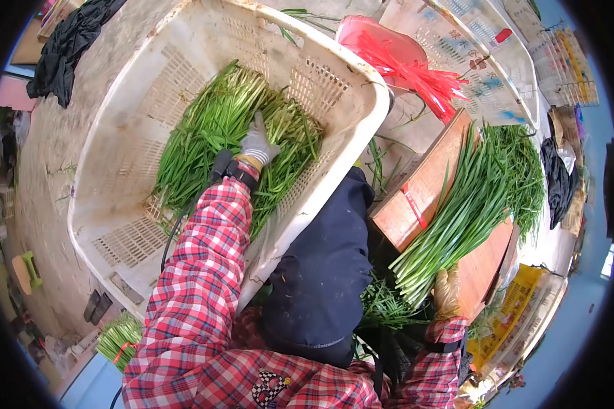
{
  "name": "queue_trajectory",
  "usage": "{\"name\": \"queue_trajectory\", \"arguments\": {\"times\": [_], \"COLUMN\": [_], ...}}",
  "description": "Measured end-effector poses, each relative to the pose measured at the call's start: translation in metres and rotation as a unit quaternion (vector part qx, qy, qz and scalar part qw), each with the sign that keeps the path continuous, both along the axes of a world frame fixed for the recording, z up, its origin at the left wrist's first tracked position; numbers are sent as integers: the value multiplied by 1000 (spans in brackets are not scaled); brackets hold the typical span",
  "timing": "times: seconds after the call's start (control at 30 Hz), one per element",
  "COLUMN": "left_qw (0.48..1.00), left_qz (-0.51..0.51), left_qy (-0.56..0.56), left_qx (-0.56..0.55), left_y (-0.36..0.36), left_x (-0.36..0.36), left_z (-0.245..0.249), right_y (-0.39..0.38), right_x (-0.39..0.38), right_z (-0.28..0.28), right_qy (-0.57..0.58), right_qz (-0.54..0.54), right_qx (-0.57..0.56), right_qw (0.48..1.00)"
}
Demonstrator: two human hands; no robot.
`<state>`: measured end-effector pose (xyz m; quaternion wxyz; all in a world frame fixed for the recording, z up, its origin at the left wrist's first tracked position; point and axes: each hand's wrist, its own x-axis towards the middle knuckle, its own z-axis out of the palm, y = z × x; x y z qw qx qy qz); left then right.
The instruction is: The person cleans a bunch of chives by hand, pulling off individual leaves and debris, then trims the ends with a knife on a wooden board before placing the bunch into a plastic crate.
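My left hand (258,146), in a grey glove, reaches into a large white plastic basket (126,129). It lies on green chives (208,126) piled there, fingers apart, one finger pointing along the stems and the thumb out to the side. On my right, a loose bunch of long chives (457,211) lies across a wooden board (416,191), pale stem ends toward me. My right hand (447,292), in a yellowish glove, is beside those stem ends with its fingers stretched along the board. Some of its fingers are hard to make out.
Red plastic strips (409,68) lie on a red stool (365,34) beyond the basket. Another white crate (484,61) stands behind. More chives (525,177) lie past the board. A tied chive bundle (121,339) is at lower left. My dark-trousered knee (320,266) sits between basket and board.
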<state>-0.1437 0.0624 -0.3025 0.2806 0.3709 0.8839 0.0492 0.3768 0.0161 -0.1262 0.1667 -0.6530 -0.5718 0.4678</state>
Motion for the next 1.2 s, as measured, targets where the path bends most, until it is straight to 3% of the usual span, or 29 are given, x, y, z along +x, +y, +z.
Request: {"name": "queue_trajectory", "arguments": {"times": [0.2,0.27,0.33,0.43,0.53,0.6,0.73,0.87,0.93,0.97,1.0,1.03,1.07,1.1,1.13,1.2], "left_qw": [989,969,967,973,972,972,985,993,931,872,836,860,877,914,809,816], "left_qz": [-72,-160,-175,-157,-162,-157,-138,-36,34,89,111,149,189,171,159,149], "left_qy": [-19,119,185,166,161,164,106,-23,-191,-303,-321,-306,-290,-184,-360,-391], "left_qx": [-125,-144,-1,29,46,54,20,108,310,374,432,381,333,317,436,399], "left_y": [26,16,-7,-32,-40,-38,-29,-44,-71,-82,-91,-95,-97,-101,-106,-113], "left_x": [-5,25,42,61,64,63,40,7,-37,-36,-46,-59,-73,-85,-71,-64], "left_z": [4,29,39,22,7,6,3,60,8,61,71,70,63,46,81,133], "right_y": [-3,-5,-6,-3,-2,-4,-2,-4,-2,1,2,1,-1,2,4,-3], "right_x": [3,-8,-6,4,-2,2,4,16,17,20,21,2,1,5,10,3], "right_z": [-5,-1,-4,-10,-3,-11,-9,-27,-31,-30,-31,-17,-21,-25,-26,-3], "right_qy": [19,24,32,21,-12,-17,-37,-37,12,3,-6,26,31,44,54,118], "right_qz": [8,-16,-37,-37,23,1,-27,-18,-8,-8,-6,-64,-54,-61,-72,-99], "right_qx": [32,31,29,-6,50,40,9,48,64,50,36,-8,-6,1,6,-42], "right_qw": [999,999,998,999,998,999,999,998,998,999,999,998,998,997,996,987]}}
